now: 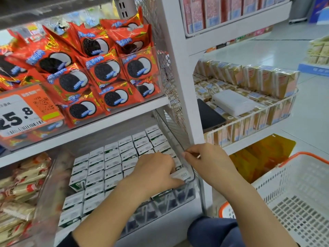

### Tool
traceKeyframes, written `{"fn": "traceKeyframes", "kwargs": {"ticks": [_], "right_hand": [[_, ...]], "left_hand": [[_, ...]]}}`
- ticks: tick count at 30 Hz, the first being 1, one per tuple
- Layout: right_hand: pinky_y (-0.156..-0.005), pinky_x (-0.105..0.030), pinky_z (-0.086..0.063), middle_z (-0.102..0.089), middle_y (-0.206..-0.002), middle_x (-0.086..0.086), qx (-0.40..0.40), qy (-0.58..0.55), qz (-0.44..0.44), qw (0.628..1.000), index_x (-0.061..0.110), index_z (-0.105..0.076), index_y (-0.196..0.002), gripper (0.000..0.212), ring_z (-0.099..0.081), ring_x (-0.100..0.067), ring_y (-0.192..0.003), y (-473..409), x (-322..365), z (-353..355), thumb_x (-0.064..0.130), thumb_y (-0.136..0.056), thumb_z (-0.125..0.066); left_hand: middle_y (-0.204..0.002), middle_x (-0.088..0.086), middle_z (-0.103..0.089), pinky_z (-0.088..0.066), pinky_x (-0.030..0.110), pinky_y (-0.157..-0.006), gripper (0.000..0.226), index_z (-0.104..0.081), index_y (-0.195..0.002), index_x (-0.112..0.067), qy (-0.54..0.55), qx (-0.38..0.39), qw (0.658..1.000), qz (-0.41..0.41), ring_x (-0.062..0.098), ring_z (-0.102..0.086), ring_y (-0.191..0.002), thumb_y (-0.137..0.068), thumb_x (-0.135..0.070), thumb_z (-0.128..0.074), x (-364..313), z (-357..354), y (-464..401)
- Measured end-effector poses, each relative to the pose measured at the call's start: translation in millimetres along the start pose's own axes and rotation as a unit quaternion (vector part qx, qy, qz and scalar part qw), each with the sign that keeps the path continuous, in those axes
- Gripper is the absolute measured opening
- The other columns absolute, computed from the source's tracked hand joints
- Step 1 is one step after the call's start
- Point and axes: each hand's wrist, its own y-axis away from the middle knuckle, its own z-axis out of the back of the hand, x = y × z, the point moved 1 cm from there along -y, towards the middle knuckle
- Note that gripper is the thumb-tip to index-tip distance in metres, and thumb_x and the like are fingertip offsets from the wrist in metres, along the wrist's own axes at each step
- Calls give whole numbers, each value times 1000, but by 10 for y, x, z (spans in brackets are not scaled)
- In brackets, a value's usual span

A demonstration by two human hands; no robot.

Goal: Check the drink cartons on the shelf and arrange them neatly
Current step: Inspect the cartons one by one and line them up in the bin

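Your left hand (156, 172) is closing its fingers around one small white-topped drink carton (181, 175) at the front right corner of the packed white-and-green cartons (110, 168) in the clear plastic shelf tray (191, 184), while your right hand (204, 158) is pinching the tray's side wall.

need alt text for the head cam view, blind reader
A person's left hand grips a white drink carton at the front right of a packed lower shelf, while the right hand pinches the clear divider beside it. Red cookie packs fill the shelf above; a white basket sits to the right.
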Motion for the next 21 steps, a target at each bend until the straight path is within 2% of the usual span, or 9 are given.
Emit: {"fn": "traceKeyframes", "kwargs": {"ticks": [4,6,8,10,12,14,16,19,21], "right_hand": [[-63,-27,-54,-70,-81,6,-14,8,5,1000,29,-71,-92,26,-61,-8,-69,18,-2,-11,45,-92,-51],[-62,-24,-52,-69,-82,10,-35,-4,9,999,31,-70,-93,25,-60,-5,-71,19,11,-7,45,-92,-50],[-60,-14,-45,-65,-81,17,-78,-43,25,996,33,-69,-96,24,-59,1,-72,26,66,18,46,-92,-49],[-60,-7,-42,-63,-83,24,-120,-113,51,985,37,-67,-100,28,-59,5,-78,58,162,55,53,-88,-47],[-65,-6,-46,-64,-86,28,-128,-185,83,971,46,-63,-97,24,-58,9,-88,110,291,63,60,-84,-48],[-74,-7,-46,-64,-96,27,-106,-212,112,965,48,-60,-100,23,-58,9,-94,157,408,7,62,-83,-56],[-80,-9,-45,-60,-106,26,-59,-192,131,971,48,-56,-110,40,-55,7,-101,182,511,-102,66,-74,-59],[-83,-4,-37,-51,-115,25,8,-109,150,983,51,-41,-119,62,-46,7,-105,206,648,-333,63,-67,-72],[-82,-1,-34,-50,-115,20,9,-86,166,982,49,-37,-121,65,-45,4,-103,221,699,-454,47,-70,-77]], "left_hand": [[-79,-11,-70,-51,24,-63,42,-69,-89,-32,86,-52,994,33,6,-62,-71,-69,-66,-55,64,15,113],[-75,-19,-65,-50,21,-61,39,-66,-87,-38,144,-98,983,61,-2,-58,-69,-66,-67,-51,131,102,199],[-75,-25,-63,-47,18,-59,35,-63,-82,-40,225,-144,960,84,-6,-59,-71,-67,-69,-51,243,200,298],[-78,-25,-66,-49,18,-62,31,-65,-81,-36,371,-186,902,116,-3,-62,-74,-76,-66,-60,367,261,401],[-79,-13,-73,-55,26,-67,28,-69,-84,-27,537,-201,805,156,7,-68,-71,-79,-54,-62,451,248,502],[-80,3,-75,-59,29,-61,26,-72,-87,-17,646,-197,710,201,17,-72,-70,-85,-41,-61,495,177,595],[-78,10,-75,-56,23,-54,26,-74,-82,-17,707,-203,637,230,22,-73,-70,-80,-41,-66,529,89,679],[-73,14,-73,-56,23,-55,32,-78,-73,-21,753,-216,571,245,25,-73,-67,-60,-49,-72,583,-29,771],[-73,14,-73,-56,24,-56,35,-78,-73,-21,770,-221,553,230,24,-72,-66,-55,-51,-73,606,-66,813]]}}
